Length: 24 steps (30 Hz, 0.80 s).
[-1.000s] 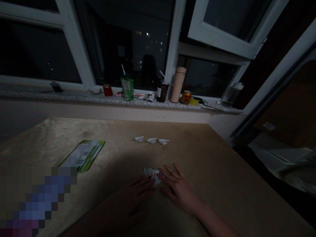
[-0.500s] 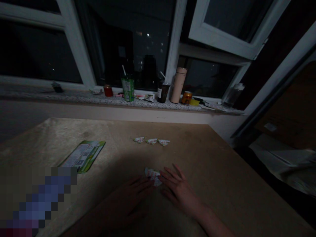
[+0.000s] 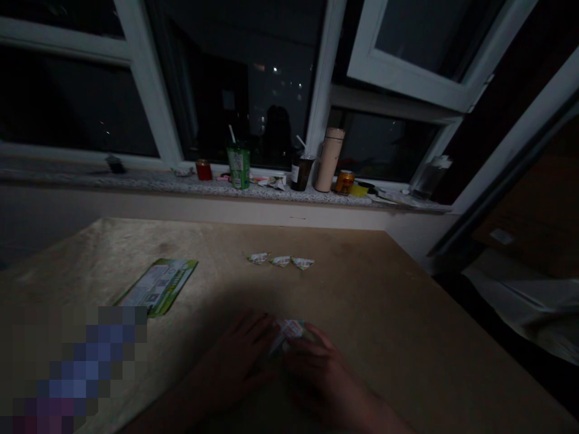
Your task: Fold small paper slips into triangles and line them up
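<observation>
A small white wrapper [image 3: 290, 328] with red and green print lies between my hands, low over the table. My right hand [image 3: 319, 361] is curled over its right and lower side, fingers bent onto it. From the left, my left hand [image 3: 246, 340] holds the wrapper's left edge under its fingertips; its thumb sits apart, lower down. Dim light hides the exact finger contact. Farther up the table, three flat triangular pieces, a left one [image 3: 259, 258], a middle one [image 3: 281, 261] and a right one [image 3: 303, 263], form a row with similar print.
On the brown table [image 3: 371, 289], a green and white printed packet [image 3: 160, 286] lies at left, near a blurred-out patch. Behind, the windowsill [image 3: 172, 188] carries a green cup [image 3: 238, 166], a dark cup [image 3: 301, 172], a pink flask [image 3: 330, 160] and an orange can [image 3: 344, 182].
My right hand has moved in over the wrapper and its fingers have curled. The wrapper has turned and shifted slightly. My left hand stays at its left edge.
</observation>
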Available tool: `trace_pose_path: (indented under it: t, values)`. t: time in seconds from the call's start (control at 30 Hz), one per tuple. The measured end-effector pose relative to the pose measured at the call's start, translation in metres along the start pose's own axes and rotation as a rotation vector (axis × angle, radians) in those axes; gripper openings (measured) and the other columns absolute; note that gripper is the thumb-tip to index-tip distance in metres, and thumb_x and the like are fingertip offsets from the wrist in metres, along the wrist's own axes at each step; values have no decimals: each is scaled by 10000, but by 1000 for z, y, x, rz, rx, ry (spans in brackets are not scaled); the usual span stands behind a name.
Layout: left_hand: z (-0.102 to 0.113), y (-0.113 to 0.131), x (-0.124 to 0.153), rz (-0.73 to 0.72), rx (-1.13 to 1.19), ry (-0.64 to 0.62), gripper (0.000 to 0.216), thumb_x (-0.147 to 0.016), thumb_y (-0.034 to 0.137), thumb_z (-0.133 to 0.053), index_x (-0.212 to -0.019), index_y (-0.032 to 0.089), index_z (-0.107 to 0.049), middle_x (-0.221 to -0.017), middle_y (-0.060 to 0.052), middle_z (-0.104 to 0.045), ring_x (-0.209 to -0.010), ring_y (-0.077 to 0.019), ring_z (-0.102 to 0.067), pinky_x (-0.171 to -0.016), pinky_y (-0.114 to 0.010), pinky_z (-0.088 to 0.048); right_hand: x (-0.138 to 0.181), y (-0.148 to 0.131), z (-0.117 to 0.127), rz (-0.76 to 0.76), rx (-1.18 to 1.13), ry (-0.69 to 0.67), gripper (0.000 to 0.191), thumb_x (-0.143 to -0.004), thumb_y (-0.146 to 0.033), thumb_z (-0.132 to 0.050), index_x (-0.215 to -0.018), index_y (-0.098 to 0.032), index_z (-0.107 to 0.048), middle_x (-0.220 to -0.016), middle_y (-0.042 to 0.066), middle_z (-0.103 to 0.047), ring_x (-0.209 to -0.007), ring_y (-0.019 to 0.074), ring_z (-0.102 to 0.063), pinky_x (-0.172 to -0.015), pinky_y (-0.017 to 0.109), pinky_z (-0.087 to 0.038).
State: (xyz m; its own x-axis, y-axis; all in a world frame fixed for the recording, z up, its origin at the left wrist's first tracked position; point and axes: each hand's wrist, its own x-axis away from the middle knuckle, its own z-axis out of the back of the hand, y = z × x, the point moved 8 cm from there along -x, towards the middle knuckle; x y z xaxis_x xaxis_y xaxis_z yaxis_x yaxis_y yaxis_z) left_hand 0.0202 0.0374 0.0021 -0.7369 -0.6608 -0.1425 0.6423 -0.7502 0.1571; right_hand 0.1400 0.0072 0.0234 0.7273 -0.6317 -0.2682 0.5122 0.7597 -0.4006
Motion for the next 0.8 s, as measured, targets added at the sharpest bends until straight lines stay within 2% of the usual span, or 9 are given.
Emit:
trace_pose_path:
  t: [0.17,0.33,0.43,0.6,0.8]
  values:
    - [2,2,-4,91,63,42,521,-875,488,-539,-1321,234,-450,-1323,-58,-506,-1211,-271,-430,-1054,-452,-306,-1,-4,-12,33,-67,-26,328,-839,-262,-538,-1164,-229,-568,-1091,41,-663,-1089,171,-562,-1121,360,-196]
    - [4,3,-7,56,68,48,381,-933,386,-488,-1299,282,-465,-1278,-11,-543,-1161,-234,-469,-1029,-432,-336,-2,1,-1,37,-74,-32,388,-882,-206,-485,-1269,-226,-501,-1253,38,-588,-1201,143,-488,-1123,334,-215]
    - [3,3,-8,24,53,40,390,-942,354,-474,-1325,294,-436,-1300,-2,-532,-1167,-231,-469,-1044,-445,-311,0,18,9,-31,-28,28,415,-888,-196,-481,-1301,-231,-473,-1313,48,-544,-1279,164,-410,-1126,400,-216]
    - [0,1,-6,10,31,8,416,-946,318,-460,-1356,285,-402,-1342,6,-503,-1187,-220,-455,-1071,-447,-270,5,39,4,-105,15,3,384,-898,-246,-500,-1282,-250,-505,-1287,26,-570,-1297,193,-393,-1126,470,-192]
    - [1,0,-3,-30,0,37,445,-959,258,-398,-1398,293,-338,-1386,6,-453,-1228,-214,-412,-1084,-443,-236,3,39,2,-116,25,3,329,-919,-251,-484,-1242,-280,-541,-1227,-3,-617,-1270,189,-426,-1125,476,-171]
